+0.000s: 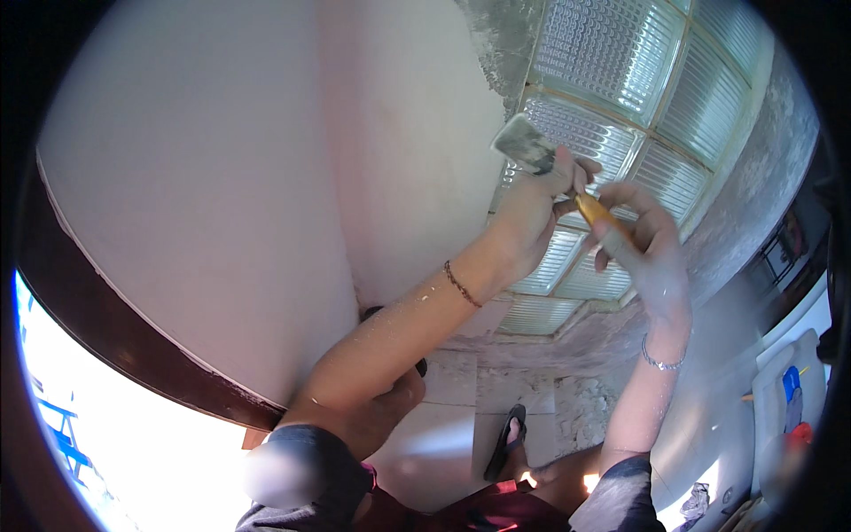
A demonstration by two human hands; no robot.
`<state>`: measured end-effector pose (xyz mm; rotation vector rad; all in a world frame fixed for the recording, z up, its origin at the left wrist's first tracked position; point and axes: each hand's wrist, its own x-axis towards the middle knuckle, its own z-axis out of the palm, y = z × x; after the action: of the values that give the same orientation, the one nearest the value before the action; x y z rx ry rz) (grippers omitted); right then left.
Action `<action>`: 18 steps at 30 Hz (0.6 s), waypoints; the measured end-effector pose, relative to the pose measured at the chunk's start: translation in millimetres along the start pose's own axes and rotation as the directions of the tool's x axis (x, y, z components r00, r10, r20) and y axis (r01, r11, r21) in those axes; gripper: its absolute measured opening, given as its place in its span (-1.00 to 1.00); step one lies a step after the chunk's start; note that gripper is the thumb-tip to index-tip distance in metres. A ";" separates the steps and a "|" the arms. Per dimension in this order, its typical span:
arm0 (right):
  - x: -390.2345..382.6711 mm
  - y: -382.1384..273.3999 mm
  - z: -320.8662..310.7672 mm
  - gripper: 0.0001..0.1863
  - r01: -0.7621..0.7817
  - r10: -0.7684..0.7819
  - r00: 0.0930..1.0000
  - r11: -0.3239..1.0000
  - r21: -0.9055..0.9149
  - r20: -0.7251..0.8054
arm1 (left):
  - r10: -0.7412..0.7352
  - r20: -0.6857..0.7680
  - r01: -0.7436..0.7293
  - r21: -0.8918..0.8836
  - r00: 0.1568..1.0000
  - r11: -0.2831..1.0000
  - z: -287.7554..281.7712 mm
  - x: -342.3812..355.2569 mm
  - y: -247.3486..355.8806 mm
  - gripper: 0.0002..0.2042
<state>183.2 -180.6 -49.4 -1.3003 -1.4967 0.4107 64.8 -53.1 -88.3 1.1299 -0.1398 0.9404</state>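
White plastered wall [222, 177] is filling the left and middle of the view, ending below in a dark wooden edge [115, 346]. Glass block window [638, 97] is sitting at upper right, set in rough grey cement surround [762, 168]. Tiled floor [461, 417] is showing at the bottom, with patchy grey residue near the wall base. 2 bare forearms are coming up from the lower edge, both dusted with white specks. Left hand [532, 217] is reaching up at the corner where wall meets window, fingers closed around a putty knife [527, 146], its grey-smeared blade lying against the window edge just beside the wall. Left wrist is wearing a thin beaded bracelet [461, 284]. Right hand [647, 253] is sitting just beside the left, fingers curled on a yellow handle [596, 211], which is lying between the 2 hands; cannot tell whether it belongs to the same tool. Right wrist is wearing a silver bangle [663, 362]. A foot in a dark sandal [507, 439] is standing on the floor below. White tray with small coloured items [784, 399] is sitting at far right, blurred.
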 end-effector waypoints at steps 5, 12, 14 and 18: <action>-20.9 18.2 33.6 -0.62 -0.136 0.128 0.987 0.988 0.079 0.101 | -0.189 0.180 0.170 0.114 0.965 0.979 -8.6 1.5 1.1 -0.47; 4.6 65.3 86.8 -0.64 0.272 -0.307 0.925 0.946 -0.175 -0.223 | -0.072 -0.047 0.074 0.060 0.996 0.995 -8.2 -2.3 -21.2 -0.38; 3.3 69.6 84.5 -0.66 0.244 -0.259 0.949 0.965 -0.099 -0.182 | 0.020 -0.088 -0.011 0.093 0.996 0.996 -13.3 -4.2 -26.1 -0.36; -0.4 69.1 79.5 -0.71 0.211 -0.236 0.954 0.966 -0.149 -0.182 | 0.095 -0.130 -0.050 0.316 0.987 0.947 -26.0 -5.7 -32.9 -0.35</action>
<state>149.9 -128.3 -134.6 -1.2141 -1.4985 0.0361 75.2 -38.5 -126.7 1.3496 0.0897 1.1339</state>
